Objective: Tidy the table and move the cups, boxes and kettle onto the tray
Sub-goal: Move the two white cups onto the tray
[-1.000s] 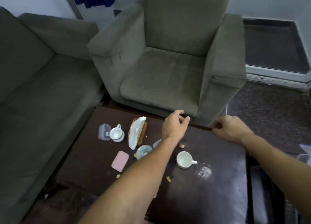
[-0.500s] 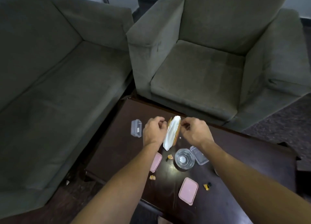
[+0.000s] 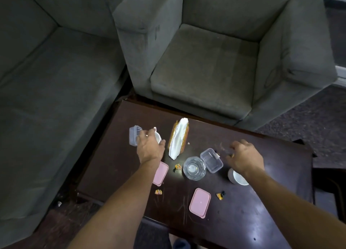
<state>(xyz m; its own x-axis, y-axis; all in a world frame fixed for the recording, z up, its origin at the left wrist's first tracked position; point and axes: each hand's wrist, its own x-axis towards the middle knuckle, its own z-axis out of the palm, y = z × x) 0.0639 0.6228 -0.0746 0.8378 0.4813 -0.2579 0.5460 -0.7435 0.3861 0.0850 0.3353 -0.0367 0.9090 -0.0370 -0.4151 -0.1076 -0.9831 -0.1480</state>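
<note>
Cup [image 3: 158,136] pickup, centre left of frame — left hand [image 3: 149,148] curls round it.
Lift straight, clear of box [image 3: 134,137]; right hand [image 3: 246,158] hovers spread, empty.

The table [image 3: 252,220] lies open at near right — napkin holder [image 3: 177,142], glass [image 3: 194,168], clear box [image 3: 211,160] crowd its middle.

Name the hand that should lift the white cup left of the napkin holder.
Left. The left hand is right over that white cup, with its thumb and fingers on either side of it. The right hand is on the far side of the napkin holder and would have to reach across it.
</note>
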